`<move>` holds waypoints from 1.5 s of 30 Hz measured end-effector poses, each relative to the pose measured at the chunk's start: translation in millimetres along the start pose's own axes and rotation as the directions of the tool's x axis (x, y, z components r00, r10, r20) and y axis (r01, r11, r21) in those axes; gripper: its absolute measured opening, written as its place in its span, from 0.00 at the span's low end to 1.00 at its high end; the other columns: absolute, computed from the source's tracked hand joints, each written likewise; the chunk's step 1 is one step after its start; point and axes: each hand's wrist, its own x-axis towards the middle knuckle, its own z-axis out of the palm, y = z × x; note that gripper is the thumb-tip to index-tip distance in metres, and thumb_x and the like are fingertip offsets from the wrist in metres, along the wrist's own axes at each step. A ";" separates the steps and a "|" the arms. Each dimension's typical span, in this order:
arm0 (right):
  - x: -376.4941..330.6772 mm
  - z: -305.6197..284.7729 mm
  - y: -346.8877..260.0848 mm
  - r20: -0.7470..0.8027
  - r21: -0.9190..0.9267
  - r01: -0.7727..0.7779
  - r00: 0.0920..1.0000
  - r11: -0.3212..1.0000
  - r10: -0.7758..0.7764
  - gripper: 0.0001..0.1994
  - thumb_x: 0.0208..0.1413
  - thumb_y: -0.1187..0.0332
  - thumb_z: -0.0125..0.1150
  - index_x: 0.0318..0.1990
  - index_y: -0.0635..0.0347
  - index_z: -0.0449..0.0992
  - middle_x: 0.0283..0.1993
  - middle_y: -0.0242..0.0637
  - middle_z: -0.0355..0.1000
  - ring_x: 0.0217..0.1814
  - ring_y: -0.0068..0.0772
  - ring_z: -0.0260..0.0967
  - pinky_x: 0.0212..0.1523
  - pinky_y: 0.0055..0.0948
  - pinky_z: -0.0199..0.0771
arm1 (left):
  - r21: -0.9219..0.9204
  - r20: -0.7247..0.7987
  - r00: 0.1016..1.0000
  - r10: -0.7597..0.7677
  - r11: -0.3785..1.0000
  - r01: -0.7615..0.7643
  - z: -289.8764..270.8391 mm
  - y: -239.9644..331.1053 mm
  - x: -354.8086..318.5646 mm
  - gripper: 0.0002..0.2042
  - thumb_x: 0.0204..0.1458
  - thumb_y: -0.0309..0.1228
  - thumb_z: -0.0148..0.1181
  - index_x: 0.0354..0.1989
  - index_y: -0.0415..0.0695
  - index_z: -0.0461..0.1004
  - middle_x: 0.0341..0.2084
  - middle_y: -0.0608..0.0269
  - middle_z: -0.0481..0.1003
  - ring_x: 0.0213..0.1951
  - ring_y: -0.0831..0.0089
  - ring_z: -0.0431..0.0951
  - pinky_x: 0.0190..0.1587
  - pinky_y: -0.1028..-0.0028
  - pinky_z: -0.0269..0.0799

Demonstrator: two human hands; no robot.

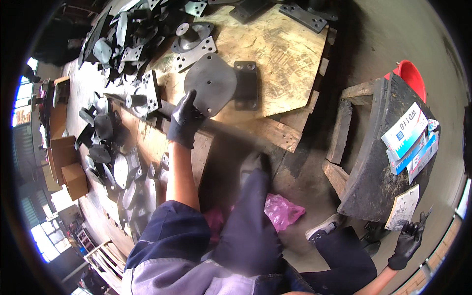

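My left hand (186, 118), in a black glove, reaches forward and grips the near edge of a rounded grey metal plate (212, 81) with small holes, which lies on a plywood sheet (285, 54). A dark rectangular plate with holes (246, 84) sits right beside it. My right hand (408, 241), also in a black glove, is low at the right with its fingers spread and nothing in it. It is just below a flat whitish box (403, 209) at the edge of a dark curved stand (373, 167).
Several grey and black metal plates and brackets (128, 49) are heaped at the far left and along the pallet (113, 162). White and blue boxes (408, 137) lie on the dark stand, with a red bucket (412, 76) behind. A pink plastic bag (282, 211) lies by my knee. Cardboard boxes (69, 167) stand at the left.
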 end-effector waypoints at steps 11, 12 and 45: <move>-44.8 39.2 -18.3 -0.051 0.138 -0.022 0.998 0.990 0.029 0.19 0.58 0.62 0.47 0.55 0.57 0.65 0.47 0.28 0.67 0.45 0.22 0.63 0.46 0.24 0.63 | -0.208 -0.030 0.992 0.125 0.970 -0.129 74.2 67.8 -12.7 0.16 0.48 0.30 0.58 0.44 0.34 0.69 0.35 0.59 0.74 0.34 0.71 0.75 0.37 0.74 0.72; -48.1 26.0 -13.8 0.026 0.131 0.018 0.999 0.991 -0.021 0.19 0.58 0.61 0.47 0.55 0.57 0.66 0.51 0.29 0.65 0.49 0.24 0.63 0.49 0.27 0.62 | -0.089 -0.077 0.979 0.187 0.977 -0.193 83.9 73.2 -13.7 0.12 0.46 0.30 0.58 0.39 0.38 0.71 0.30 0.58 0.76 0.31 0.70 0.76 0.36 0.74 0.71; -75.4 -87.9 51.0 -0.006 0.051 -0.003 1.000 0.999 0.003 0.08 0.56 0.68 0.46 0.35 0.61 0.71 0.24 0.29 0.68 0.21 0.17 0.62 0.21 0.17 0.60 | 0.063 0.783 0.610 0.123 0.959 -0.275 241.4 110.4 -192.5 0.23 0.52 0.46 0.55 0.46 0.37 0.70 0.38 0.57 0.75 0.37 0.70 0.75 0.39 0.72 0.72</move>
